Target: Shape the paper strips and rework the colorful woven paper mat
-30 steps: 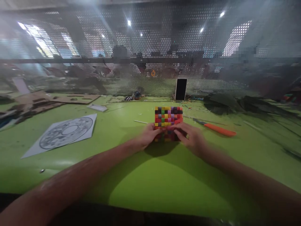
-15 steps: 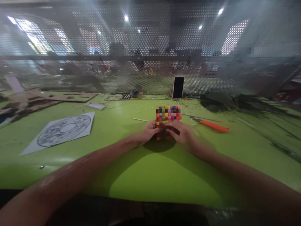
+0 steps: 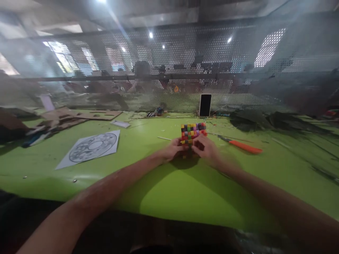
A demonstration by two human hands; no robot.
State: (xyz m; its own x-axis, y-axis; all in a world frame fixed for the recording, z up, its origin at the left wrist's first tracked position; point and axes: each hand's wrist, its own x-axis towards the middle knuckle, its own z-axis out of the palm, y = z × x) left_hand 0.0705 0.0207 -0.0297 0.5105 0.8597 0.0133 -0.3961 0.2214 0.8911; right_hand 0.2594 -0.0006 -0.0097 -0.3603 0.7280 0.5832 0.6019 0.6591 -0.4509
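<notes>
A small block-like piece of many coloured squares [image 3: 189, 130], in red, yellow, green, black and purple, stands on the green table in front of me; its exact kind I cannot make out. My left hand [image 3: 175, 149] grips its left side, fingers closed around the lower part. On its right side, my right hand [image 3: 205, 147] is closed with thumb and fingertips pressed against the front face. The fingers hide much of the lower half. Just to the right lies a knife with an orange handle [image 3: 245, 146], its blade pointing toward the piece.
A paper with a printed ring pattern [image 3: 106, 137] lies to the left, near cut cardboard [image 3: 99, 114]. A black upright panel [image 3: 205, 105] leans by the perforated metal screen [image 3: 169, 95]. Dark leaves [image 3: 251, 120] lie at the right back. A thin white strip [image 3: 164, 138] is beside my left hand.
The view has tilted up and turned slightly left. Both hands keep hold of the coloured piece, and my right hand's fingers have drawn closer together on its front.
</notes>
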